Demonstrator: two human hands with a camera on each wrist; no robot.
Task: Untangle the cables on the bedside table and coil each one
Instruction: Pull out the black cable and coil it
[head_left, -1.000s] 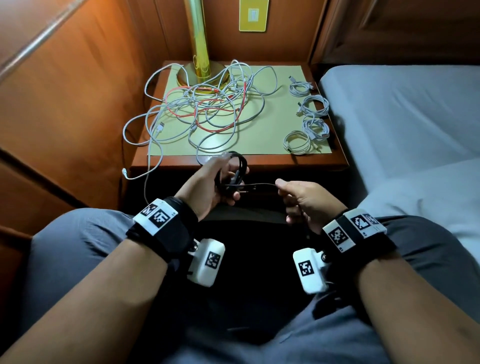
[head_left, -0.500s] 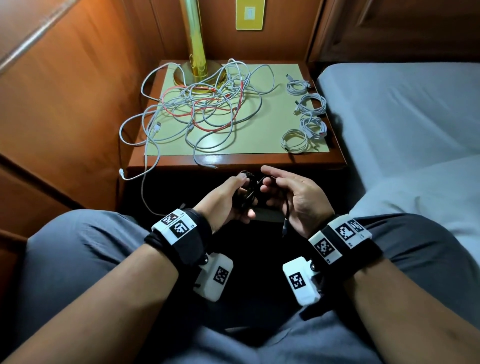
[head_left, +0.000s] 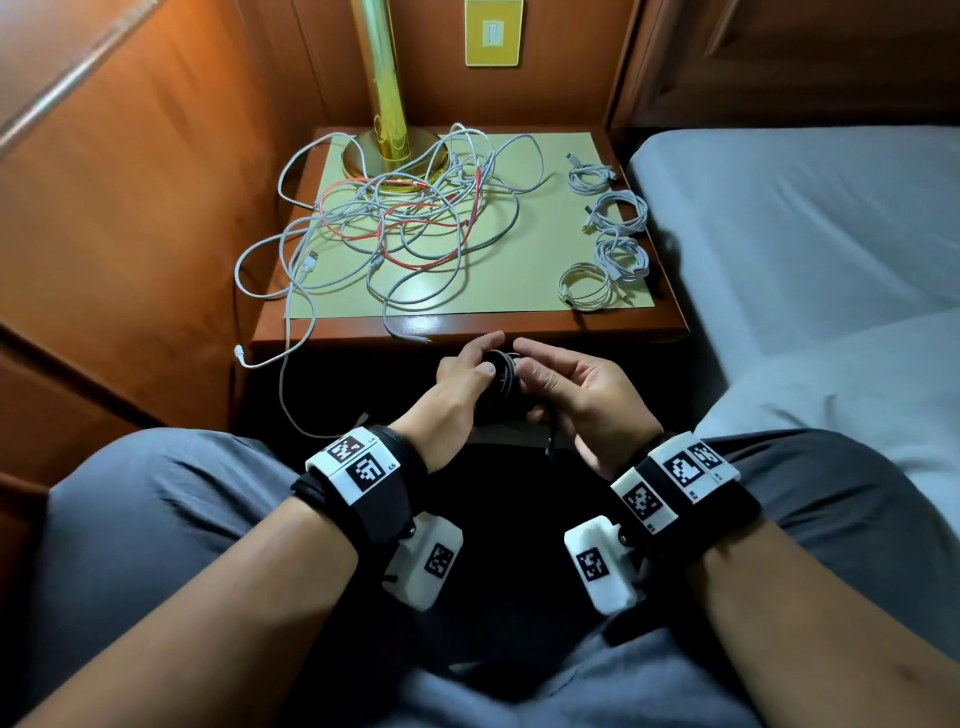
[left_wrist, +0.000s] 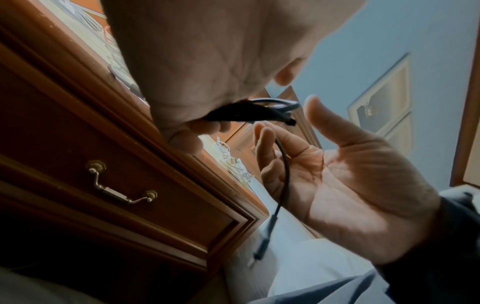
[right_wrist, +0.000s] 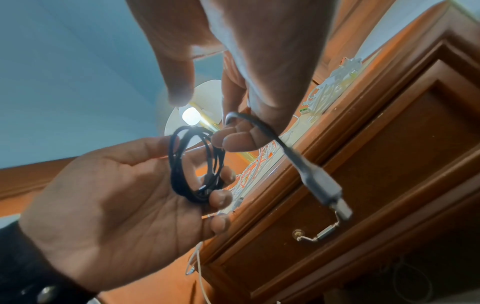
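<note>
My left hand (head_left: 457, 387) grips thin black coiled cable (head_left: 503, 375) before wooden bedside table (head_left: 467, 332) | my right hand (head_left: 582, 395) fingers curled round its loose plug end; thumb spread

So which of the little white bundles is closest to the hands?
The front coiled white cable, at the near end of the row of four beside the bed. It sits by the table's front edge, nearest the right hand; the other three lie farther back.

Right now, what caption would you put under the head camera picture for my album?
Left hand holds a coiled black cable, right hand guides its loose end, before a bedside table of tangled cables.
</note>
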